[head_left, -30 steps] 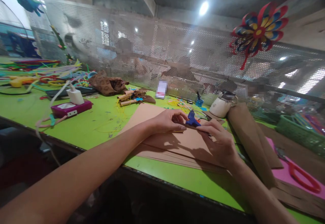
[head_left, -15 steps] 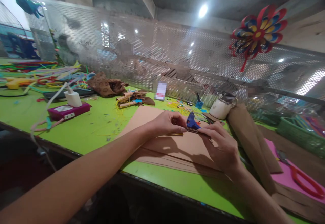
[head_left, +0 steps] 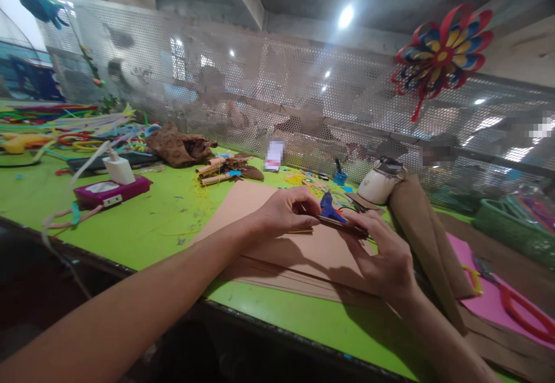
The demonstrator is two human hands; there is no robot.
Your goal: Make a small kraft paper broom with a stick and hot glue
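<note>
A thin brown layered strip, seen nearly edge-on, is held level above a stack of tan paper sheets. My left hand pinches its left end, thumb below the curled fingers. At the opposite end, my right hand is closed on the strip with fingers on top and thumb underneath. Whether the strip is paper or card, I cannot tell. Just behind it lies a blue glue gun, partly hidden by the strip. Below my left fingers, a thin yellow-edged piece rests over the sheets.
On the left are a purple power strip with a white plug and a brown cloth bundle. Brown rolls tied with yellow string lie behind the sheets. To the right stand a white jug, folded brown paper and red-handled scissors.
My right hand has shifted slightly right and lower, and more of the brown strip shows between my hands. My left hand is nearly unmoved. The view has shifted a little.
</note>
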